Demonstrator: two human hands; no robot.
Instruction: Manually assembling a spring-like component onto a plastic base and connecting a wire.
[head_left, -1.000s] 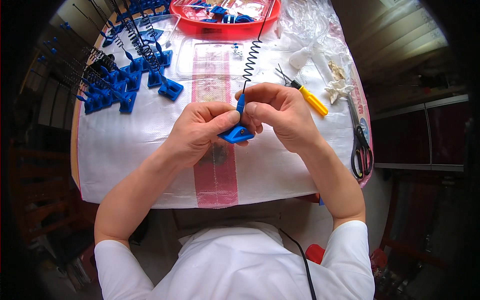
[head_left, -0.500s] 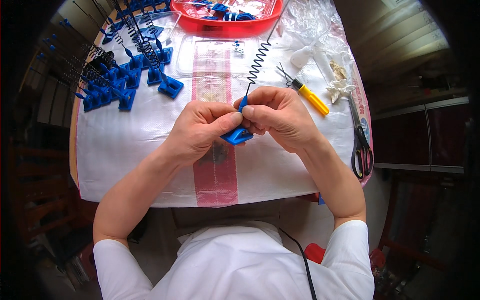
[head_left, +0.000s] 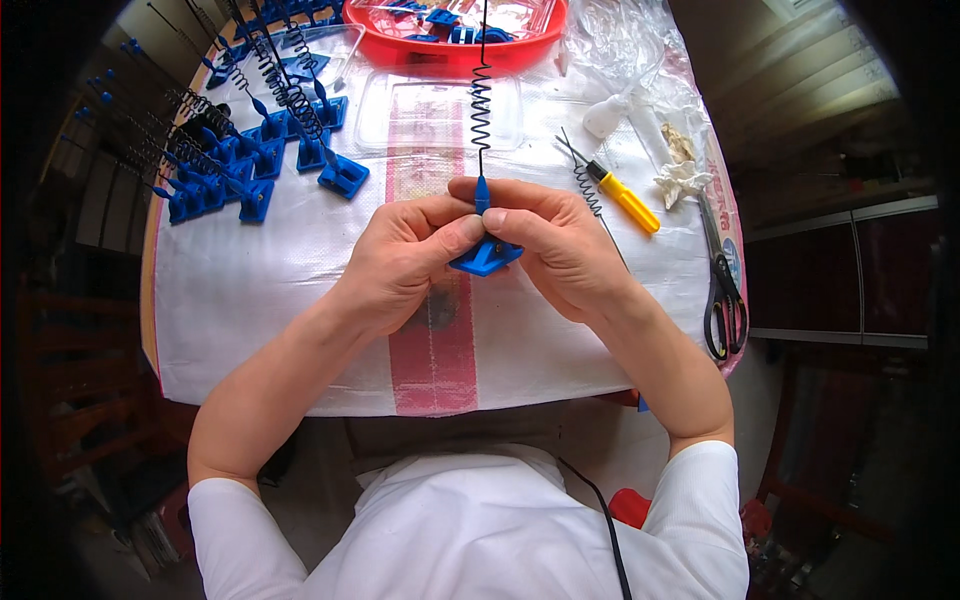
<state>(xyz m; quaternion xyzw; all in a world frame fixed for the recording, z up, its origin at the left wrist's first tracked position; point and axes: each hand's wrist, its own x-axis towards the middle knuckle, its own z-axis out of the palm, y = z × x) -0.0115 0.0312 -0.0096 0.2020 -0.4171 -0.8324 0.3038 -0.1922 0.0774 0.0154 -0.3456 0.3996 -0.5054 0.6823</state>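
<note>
Between my two hands, over the middle of the table, is a blue plastic base (head_left: 485,260) with a tapered blue stem (head_left: 482,196). A black coiled spring wire (head_left: 480,105) rises from the stem, nearly upright. My left hand (head_left: 405,250) pinches the lower stem from the left, thumb in front. My right hand (head_left: 545,235) closes on it from the right, its thumb beside the left thumb. The fingers behind the base are partly hidden. Right of my right hand lies another black coiled wire (head_left: 587,190), beside a yellow-handled screwdriver (head_left: 625,200).
Several similar blue bases with coiled wires (head_left: 240,165) stand at the far left. A red basin (head_left: 460,58) with blue parts sits at the back, a clear plastic lid (head_left: 375,125) before it. Black-handled scissors (head_left: 724,305), crumpled tissue (head_left: 682,170) and clear plastic film (head_left: 640,50) lie along the right.
The held wire has swung from leaning right to nearly upright, and the base has turned and risen slightly. Both hands keep their grip. The loose coiled wire by the screwdriver shows more now.
</note>
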